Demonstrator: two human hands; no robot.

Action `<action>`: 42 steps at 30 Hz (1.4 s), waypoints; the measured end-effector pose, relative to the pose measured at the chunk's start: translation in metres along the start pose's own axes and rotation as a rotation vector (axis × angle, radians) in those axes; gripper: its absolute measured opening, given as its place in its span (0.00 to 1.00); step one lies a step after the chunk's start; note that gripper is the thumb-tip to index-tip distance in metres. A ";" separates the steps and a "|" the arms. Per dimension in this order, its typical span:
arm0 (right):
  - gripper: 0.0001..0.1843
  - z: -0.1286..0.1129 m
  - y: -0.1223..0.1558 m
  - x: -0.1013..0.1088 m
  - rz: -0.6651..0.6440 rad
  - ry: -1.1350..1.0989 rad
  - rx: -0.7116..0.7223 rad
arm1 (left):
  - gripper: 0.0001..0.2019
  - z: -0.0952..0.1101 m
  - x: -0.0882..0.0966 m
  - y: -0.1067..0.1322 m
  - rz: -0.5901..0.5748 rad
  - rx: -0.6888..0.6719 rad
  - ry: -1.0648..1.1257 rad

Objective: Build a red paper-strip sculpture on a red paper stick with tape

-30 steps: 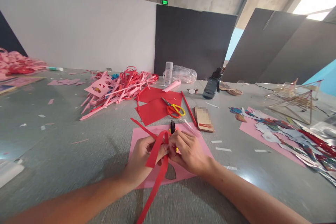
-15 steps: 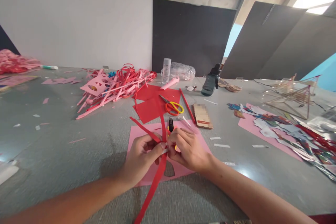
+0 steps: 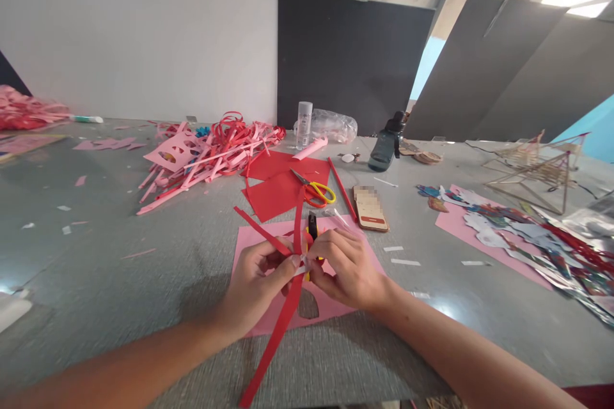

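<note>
My left hand and my right hand meet above a pink paper sheet on the grey table. Both pinch long red paper strips that cross between my fingertips. One strip hangs down toward the table's near edge, another stands up past my fingers, and a third slants off to the left. A small white bit, perhaps tape, shows between my thumbs. A black and yellow tool lies on the pink sheet just behind my right hand.
Red sheets with yellow-handled scissors lie beyond. A heap of pink and red strips sits to the left. A bottle, a dark flask, a wooden block and colourful cutouts stand further off.
The folded-over strip has been straightened and now stands upright between my fingers. Both hands stay pinched together in the same spot; the view has tilted a little.
</note>
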State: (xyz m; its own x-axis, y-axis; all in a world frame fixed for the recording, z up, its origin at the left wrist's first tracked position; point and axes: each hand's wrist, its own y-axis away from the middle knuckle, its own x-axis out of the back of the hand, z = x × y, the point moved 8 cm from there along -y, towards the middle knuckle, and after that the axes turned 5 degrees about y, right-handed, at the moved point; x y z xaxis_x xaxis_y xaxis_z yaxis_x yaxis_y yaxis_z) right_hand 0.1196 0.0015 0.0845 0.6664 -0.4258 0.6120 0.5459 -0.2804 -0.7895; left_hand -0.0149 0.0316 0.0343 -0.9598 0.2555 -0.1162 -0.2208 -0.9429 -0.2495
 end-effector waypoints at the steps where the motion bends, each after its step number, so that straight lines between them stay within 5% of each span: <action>1: 0.11 0.000 0.000 0.001 0.003 -0.003 0.003 | 0.10 0.000 0.000 0.000 -0.001 -0.004 -0.008; 29: 0.09 -0.002 0.002 -0.007 -0.081 0.021 0.056 | 0.11 0.002 -0.007 0.000 -0.083 -0.015 -0.114; 42: 0.11 -0.002 0.003 -0.002 -0.057 0.007 0.058 | 0.10 -0.005 0.009 -0.002 0.088 0.083 0.064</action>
State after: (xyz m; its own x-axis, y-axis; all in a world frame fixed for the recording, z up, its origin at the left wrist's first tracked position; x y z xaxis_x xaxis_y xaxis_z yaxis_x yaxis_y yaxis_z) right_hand 0.1190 -0.0007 0.0808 0.6299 -0.4168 0.6554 0.6116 -0.2540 -0.7493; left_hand -0.0222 0.0371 0.0285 -0.9635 0.1822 -0.1962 -0.1528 -0.9759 -0.1557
